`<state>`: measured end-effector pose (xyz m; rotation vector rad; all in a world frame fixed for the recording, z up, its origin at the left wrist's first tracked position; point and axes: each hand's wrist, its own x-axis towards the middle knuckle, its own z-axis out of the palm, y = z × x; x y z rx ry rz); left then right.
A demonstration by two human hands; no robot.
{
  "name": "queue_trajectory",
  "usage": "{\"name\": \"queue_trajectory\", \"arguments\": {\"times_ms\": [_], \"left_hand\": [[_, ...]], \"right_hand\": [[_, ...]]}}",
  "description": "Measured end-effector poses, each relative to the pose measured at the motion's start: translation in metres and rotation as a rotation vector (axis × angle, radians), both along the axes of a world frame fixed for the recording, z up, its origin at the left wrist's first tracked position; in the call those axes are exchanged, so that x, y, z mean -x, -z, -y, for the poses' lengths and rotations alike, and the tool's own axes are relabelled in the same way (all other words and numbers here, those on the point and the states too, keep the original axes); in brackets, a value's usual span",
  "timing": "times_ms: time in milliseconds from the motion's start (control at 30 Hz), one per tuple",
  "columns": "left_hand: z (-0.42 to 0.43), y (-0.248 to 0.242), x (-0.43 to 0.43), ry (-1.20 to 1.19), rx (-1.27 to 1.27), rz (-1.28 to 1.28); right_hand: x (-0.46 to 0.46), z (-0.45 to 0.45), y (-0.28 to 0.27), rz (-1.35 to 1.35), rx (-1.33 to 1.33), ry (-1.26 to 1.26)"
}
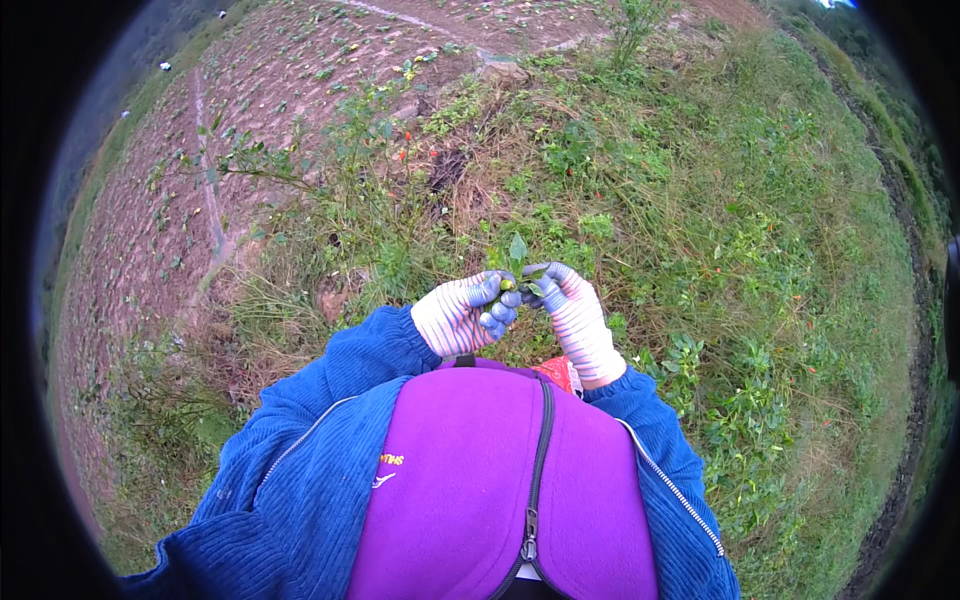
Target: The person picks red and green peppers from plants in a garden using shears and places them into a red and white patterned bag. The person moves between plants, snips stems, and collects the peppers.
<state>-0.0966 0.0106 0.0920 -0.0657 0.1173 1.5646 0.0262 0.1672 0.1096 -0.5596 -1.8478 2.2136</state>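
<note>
My left hand [459, 315], in a striped knit glove with grey-coated fingers, is closed around a small green pepper [507, 285], whose one end shows between thumb and fingers. A sprig of green leaves [517, 251] stands up between both hands. The fingertips of my right hand [577, 311], gloved the same way, pinch the leafy part of this sprig. Its stem is mostly hidden by the fingers. Just below my right wrist, a red patterned bag or cloth [559, 370] shows in front of my body.
Pepper plants with small red fruits [405, 146] grow ahead on the left, among grass and weeds. Another leafy pepper plant [750, 412] stands at right. A ploughed field [270, 82] with rows of seedlings lies beyond, crossed by a narrow pale furrow [206, 165]. A stone [504, 71] sits at its corner.
</note>
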Motion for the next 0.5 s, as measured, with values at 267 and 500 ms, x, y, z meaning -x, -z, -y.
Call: {"name": "queue_trajectory", "arguments": {"times_ms": [267,500], "left_hand": [[-0.002,-0.004,0.006,0.011,0.197,-0.065],[-0.007,-0.004,0.005,0.088,0.35,-0.292]], "right_hand": [[0.001,-0.012,-0.004,0.014,-0.06,0.243],[0.0,-0.013,-0.005,0.033,-0.28,0.248]]}}
